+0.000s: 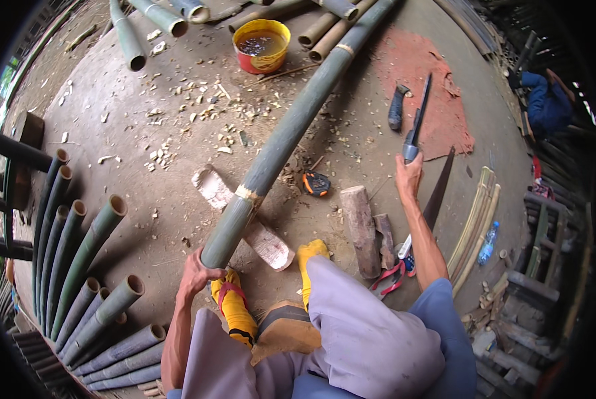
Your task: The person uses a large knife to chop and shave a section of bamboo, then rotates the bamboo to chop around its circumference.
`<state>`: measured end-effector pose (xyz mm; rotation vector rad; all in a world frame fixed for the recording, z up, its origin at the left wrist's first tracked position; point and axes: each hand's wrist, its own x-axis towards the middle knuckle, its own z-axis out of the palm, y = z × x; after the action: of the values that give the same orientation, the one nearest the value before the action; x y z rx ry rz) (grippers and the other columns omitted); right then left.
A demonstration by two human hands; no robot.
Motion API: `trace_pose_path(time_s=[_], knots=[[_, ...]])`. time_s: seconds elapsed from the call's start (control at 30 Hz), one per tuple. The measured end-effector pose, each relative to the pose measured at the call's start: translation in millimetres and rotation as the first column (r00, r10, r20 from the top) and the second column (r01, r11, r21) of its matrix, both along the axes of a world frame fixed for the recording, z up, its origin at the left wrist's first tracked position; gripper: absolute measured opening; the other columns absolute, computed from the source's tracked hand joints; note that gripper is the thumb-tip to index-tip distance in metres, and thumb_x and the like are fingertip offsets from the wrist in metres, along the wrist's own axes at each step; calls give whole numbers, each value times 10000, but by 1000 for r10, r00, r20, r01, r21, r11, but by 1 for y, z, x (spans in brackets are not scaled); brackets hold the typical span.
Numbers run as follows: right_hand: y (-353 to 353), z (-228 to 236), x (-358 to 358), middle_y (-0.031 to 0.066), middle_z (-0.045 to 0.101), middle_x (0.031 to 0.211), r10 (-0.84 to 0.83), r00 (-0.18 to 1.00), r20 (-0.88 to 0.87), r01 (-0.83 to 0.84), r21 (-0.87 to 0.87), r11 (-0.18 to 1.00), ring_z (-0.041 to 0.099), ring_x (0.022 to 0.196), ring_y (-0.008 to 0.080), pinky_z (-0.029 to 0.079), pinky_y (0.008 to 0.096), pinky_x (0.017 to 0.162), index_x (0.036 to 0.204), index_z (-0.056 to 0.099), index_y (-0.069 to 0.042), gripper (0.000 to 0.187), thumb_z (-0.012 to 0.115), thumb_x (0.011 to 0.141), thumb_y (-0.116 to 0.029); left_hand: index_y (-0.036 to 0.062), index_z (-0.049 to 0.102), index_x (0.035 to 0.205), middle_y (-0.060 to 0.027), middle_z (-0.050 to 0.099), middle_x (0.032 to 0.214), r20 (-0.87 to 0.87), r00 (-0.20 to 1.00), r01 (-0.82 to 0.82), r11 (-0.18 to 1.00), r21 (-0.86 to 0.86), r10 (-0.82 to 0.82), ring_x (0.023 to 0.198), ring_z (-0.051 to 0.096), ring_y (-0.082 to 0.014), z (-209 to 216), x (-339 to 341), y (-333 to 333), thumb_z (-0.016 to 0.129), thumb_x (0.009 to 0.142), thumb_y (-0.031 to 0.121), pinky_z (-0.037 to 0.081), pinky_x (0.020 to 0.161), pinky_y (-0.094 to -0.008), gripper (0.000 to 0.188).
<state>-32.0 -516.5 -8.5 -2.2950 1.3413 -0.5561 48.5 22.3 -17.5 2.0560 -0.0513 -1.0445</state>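
Observation:
A long green bamboo pole (291, 133) slants from between my feet toward the far right. Its near part lies across a pale, roughly cut wood block (268, 246). My left hand (200, 271) is closed around the pole's near end. Out to the right, my right hand (409, 174) grips a tool with a long, narrow dark blade (420, 110), apparently a knife, its tip pointing away from me over a red cloth (444, 100). Beside that blade lies a short black-handled tool (396, 110). A handsaw (439, 189) rests on the ground beside my right forearm.
An orange-and-black tape measure (316, 183) and a short log (360, 229) lie right of the pole. A yellow bucket (261, 46) of murky water stands beyond. Cut bamboo (92, 259) leans at left. Split strips (474, 219) and a water bottle (489, 243) lie right. Another person (547, 100) is far right.

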Motion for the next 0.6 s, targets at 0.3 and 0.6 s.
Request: trace_pose_path(time_s=[0.3,0.6], knots=[[-117,-35,-83,325,592,1169,-146,871,-470,207,80,975,571,1116,470,459,513,949,1341,420,3,693,688,776,-296,10,565,1070,-191,650,946,318,947,-34,975,218,-38,905,655,-342,68,-44,42,833,536,218,502,819,-411,632],[-121,-68,-93,248,634,1122,-155,813,-561,138,-74,988,621,1023,422,481,498,911,1280,475,-7,586,708,826,-296,-17,542,1026,-206,598,937,355,935,-121,919,376,-22,907,605,-391,102,-123,145,795,516,161,497,807,-435,596]])
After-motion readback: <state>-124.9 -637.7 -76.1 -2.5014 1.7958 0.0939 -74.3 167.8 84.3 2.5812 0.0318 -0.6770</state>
